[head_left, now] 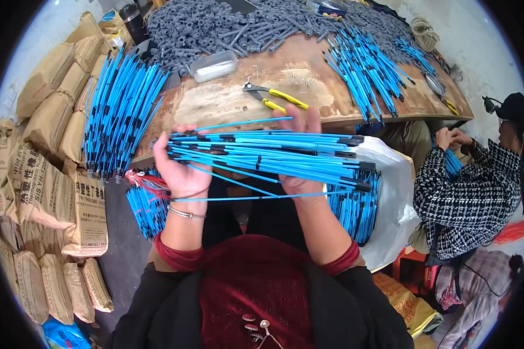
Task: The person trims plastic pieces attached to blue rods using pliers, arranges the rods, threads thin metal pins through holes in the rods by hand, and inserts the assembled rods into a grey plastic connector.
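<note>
At the brown wooden surface's [204, 110] near edge, the left hand [180, 168] grips one bundle of thin blue, black-tipped rods [308, 157]; the right hand [297, 185], partly hidden, supports it with extended fingers. Overlapping rods defy counting. On the surface: one yellow-handled pair of pliers [276, 93], one clear rectangular box [214, 67], uncountable grey tubes [244, 29]

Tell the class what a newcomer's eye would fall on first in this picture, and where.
Probably the bundle of thin bright-blue rods, stretched from the left hand across the right hand at the centre. Next might come the big heap of grey pieces along the far side of the wooden table. The yellow-handled pliers also stand out, lying on the wood between heap and hands.
</note>
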Demonstrator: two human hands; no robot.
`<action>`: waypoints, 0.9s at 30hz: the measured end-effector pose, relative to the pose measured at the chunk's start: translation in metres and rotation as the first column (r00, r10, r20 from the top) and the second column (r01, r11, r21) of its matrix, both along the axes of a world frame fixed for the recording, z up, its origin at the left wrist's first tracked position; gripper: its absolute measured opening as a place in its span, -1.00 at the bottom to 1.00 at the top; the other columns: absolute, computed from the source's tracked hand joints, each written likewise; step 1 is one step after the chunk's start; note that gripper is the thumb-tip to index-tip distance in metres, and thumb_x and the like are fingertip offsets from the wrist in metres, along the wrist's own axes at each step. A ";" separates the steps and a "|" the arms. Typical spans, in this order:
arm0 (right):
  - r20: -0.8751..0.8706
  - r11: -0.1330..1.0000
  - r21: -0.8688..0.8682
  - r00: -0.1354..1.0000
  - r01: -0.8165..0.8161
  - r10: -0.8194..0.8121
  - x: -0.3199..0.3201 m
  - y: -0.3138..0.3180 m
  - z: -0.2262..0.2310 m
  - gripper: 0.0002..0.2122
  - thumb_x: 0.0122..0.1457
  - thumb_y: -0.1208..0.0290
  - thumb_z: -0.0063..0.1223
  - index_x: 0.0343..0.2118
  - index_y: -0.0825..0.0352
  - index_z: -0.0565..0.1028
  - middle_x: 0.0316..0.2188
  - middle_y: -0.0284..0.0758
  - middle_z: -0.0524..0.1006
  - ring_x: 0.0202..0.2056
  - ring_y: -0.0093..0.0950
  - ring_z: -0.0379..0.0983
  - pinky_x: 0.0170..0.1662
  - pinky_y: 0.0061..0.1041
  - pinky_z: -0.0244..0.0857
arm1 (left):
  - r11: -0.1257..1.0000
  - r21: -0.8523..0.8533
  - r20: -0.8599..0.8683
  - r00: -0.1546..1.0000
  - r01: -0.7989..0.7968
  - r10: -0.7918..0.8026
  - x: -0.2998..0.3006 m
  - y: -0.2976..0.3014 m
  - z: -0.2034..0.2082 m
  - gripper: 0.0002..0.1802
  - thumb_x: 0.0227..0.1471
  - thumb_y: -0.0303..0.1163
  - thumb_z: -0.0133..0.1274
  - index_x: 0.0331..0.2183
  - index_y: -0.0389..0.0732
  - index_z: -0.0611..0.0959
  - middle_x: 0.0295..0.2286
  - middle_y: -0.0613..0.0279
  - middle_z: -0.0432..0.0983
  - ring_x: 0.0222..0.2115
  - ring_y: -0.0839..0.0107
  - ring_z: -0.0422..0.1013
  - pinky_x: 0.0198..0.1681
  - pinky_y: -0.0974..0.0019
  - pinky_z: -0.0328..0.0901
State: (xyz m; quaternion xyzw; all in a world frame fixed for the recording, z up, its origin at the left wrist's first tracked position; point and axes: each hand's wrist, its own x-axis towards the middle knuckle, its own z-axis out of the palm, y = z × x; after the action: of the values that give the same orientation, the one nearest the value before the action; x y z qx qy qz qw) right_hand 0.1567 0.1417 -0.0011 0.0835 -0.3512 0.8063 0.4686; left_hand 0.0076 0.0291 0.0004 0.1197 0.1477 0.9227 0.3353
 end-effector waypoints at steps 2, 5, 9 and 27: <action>-0.014 0.953 0.280 0.993 0.113 -0.114 -0.001 0.011 -0.010 -0.25 -0.27 0.43 0.36 0.04 0.23 0.17 0.06 -0.12 0.22 0.07 -0.31 0.21 0.14 -0.24 0.06 | 0.997 -0.061 0.100 0.994 0.053 -0.046 0.006 -0.001 -0.019 -0.65 -0.01 -0.17 -0.11 -0.38 -0.29 0.51 -0.38 0.10 0.49 -0.28 0.26 0.39 -0.14 0.17 0.28; -0.004 0.890 0.444 0.994 0.103 -0.113 0.006 0.020 -0.008 -0.38 -0.22 0.47 0.33 -0.06 0.24 0.22 0.01 -0.11 0.27 0.05 -0.28 0.23 0.12 -0.23 0.09 | 0.989 -0.056 0.352 0.930 0.136 -0.108 0.017 0.003 -0.047 -0.60 -0.02 -0.12 -0.10 -0.35 -0.30 0.52 -0.34 0.06 0.50 -0.26 0.24 0.40 -0.12 0.18 0.28; 0.084 0.866 0.500 0.996 -0.024 -0.020 0.011 0.010 0.006 -0.58 -0.16 0.53 0.28 -0.24 0.27 0.29 -0.12 -0.12 0.38 0.00 -0.24 0.29 0.09 -0.24 0.12 | 0.926 -0.122 0.391 0.875 0.356 -0.285 0.039 -0.006 -0.066 -0.54 -0.02 -0.04 -0.10 -0.31 -0.28 0.54 -0.32 0.08 0.50 -0.24 0.23 0.40 -0.10 0.21 0.27; 0.679 0.881 0.469 0.662 -0.058 -0.318 0.010 -0.004 0.022 -0.82 -0.16 0.60 0.23 -0.48 0.36 0.45 -0.48 -0.37 0.45 -0.41 -0.59 0.38 -0.35 -0.57 0.27 | 0.324 -0.874 -0.279 -0.172 -0.363 -0.945 0.059 -0.060 -0.119 -0.64 0.03 -0.06 -0.12 -0.35 -0.16 0.54 -0.46 0.01 0.52 -0.39 0.03 0.45 -0.28 0.10 0.33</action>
State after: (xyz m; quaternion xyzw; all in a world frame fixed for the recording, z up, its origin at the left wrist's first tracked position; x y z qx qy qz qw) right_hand 0.1671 0.1378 0.0214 -0.1696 -0.6925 0.6284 0.3111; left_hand 0.0669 -0.0313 -0.1187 0.5772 0.6931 0.1356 0.4100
